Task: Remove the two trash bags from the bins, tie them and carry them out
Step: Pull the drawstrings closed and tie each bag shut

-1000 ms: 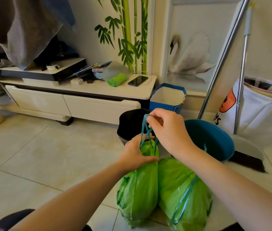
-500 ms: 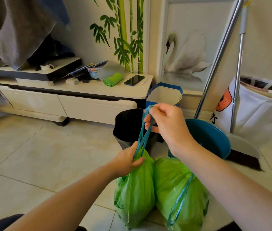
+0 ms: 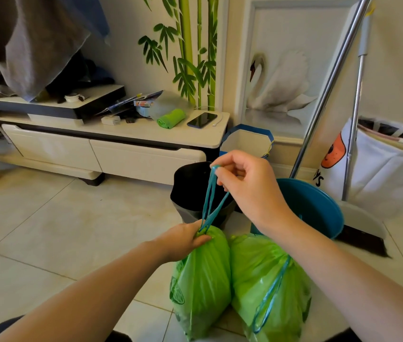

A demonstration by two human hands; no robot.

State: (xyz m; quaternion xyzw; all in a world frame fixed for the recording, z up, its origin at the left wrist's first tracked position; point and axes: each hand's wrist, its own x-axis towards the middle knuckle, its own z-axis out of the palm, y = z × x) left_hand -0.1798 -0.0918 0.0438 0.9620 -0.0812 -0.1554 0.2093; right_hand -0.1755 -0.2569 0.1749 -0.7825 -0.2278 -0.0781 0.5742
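Two full green trash bags stand side by side on the tiled floor. My left hand (image 3: 185, 239) grips the gathered neck of the left bag (image 3: 201, 282). My right hand (image 3: 247, 186) pinches that bag's teal drawstring (image 3: 210, 201) and holds it taut, straight up above the neck. The right bag (image 3: 267, 287) leans against the left one, its teal drawstring hanging loose down its side. Behind the bags stand a black bin (image 3: 190, 193) and a teal bin (image 3: 319, 208), neither with a liner in it.
A low white TV cabinet (image 3: 111, 149) along the wall carries a phone, a green bag roll and clutter. A blue-and-white box (image 3: 247, 141) stands behind the black bin. A broom and dustpan (image 3: 361, 223) and a white laundry bag (image 3: 380, 169) are at right.
My right hand has risen, drawing the teal drawstring longer and tighter. My left hand has slid down onto the bag's neck, which has cinched narrower.
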